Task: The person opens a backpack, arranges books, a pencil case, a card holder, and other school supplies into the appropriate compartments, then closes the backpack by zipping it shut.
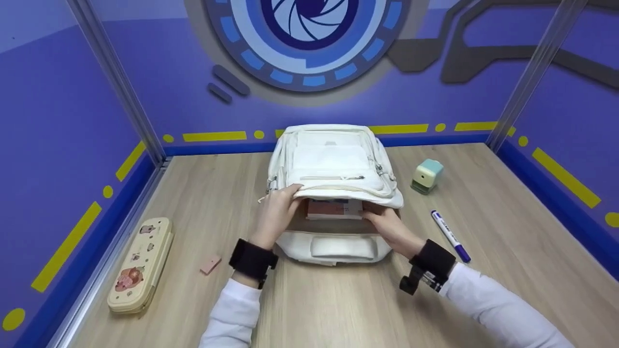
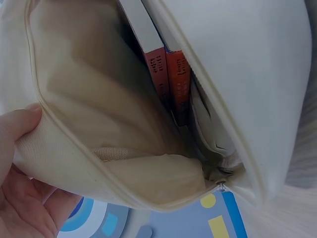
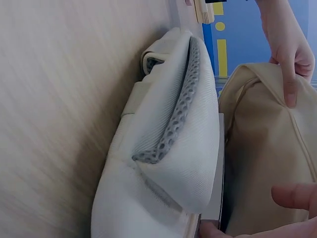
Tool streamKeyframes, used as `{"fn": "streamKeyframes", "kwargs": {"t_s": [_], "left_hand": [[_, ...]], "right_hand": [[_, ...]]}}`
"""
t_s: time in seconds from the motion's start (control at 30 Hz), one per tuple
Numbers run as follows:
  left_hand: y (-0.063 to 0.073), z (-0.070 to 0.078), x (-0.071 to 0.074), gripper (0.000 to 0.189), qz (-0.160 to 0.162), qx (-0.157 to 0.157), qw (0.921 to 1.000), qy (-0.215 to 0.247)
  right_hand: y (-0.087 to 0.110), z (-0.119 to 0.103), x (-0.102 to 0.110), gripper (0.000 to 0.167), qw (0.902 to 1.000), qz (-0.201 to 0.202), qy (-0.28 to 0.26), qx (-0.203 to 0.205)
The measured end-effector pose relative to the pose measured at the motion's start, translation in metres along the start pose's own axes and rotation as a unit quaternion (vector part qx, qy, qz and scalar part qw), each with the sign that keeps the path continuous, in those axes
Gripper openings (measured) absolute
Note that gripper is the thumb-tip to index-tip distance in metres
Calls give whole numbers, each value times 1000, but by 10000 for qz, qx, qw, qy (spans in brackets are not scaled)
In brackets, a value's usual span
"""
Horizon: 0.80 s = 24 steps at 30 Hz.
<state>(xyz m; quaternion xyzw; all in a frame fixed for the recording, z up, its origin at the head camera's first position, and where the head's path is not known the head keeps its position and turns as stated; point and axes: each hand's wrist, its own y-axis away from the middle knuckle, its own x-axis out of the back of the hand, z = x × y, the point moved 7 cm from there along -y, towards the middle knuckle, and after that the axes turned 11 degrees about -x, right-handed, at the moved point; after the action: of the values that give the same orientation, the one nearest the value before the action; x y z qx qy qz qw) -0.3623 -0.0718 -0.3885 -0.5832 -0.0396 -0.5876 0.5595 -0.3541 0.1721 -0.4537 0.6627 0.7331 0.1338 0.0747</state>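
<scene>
A white backpack (image 1: 333, 159) lies on the table with its main opening toward me. My left hand (image 1: 278, 212) pinches the upper edge of the opening between thumb and fingers and holds it up. Two books with reddish spines, a pink one (image 2: 156, 69) and an orange one (image 2: 178, 74), stand side by side inside against the back panel. My right hand (image 1: 389, 227) reaches into the opening's right side, thumb at the book's corner. Its thumb and finger (image 3: 292, 196) are spread apart in the right wrist view; the other fingers are hidden under the flap.
Left on the table lie a cream pencil case (image 1: 140, 266) with cartoon prints and a small pink eraser (image 1: 211, 265). To the right are a green and cream pencil sharpener (image 1: 427, 176) and a blue-capped marker (image 1: 449, 235). Blue-purple panels wall the table.
</scene>
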Motion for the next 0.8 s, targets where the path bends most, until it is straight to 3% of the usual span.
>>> {"fn": "streamKeyframes", "kwargs": {"t_s": [0.17,0.4,0.63,0.8], "left_hand": [[4,0,-2,24,-37,12,10000,-12],[12,2,-8,24,-168,-104,9997,115],[20,2,-14,25,-439,-82,9983,381],[29,3,-20,29,-519,-88,9980,352]], "right_hand": [[13,6,10,60,9995,-288,82,-28],[28,19,38,45,9991,7,186,-369],[29,18,66,73,9986,22,-63,-516],[32,8,72,69,9970,344,640,-248]]}}
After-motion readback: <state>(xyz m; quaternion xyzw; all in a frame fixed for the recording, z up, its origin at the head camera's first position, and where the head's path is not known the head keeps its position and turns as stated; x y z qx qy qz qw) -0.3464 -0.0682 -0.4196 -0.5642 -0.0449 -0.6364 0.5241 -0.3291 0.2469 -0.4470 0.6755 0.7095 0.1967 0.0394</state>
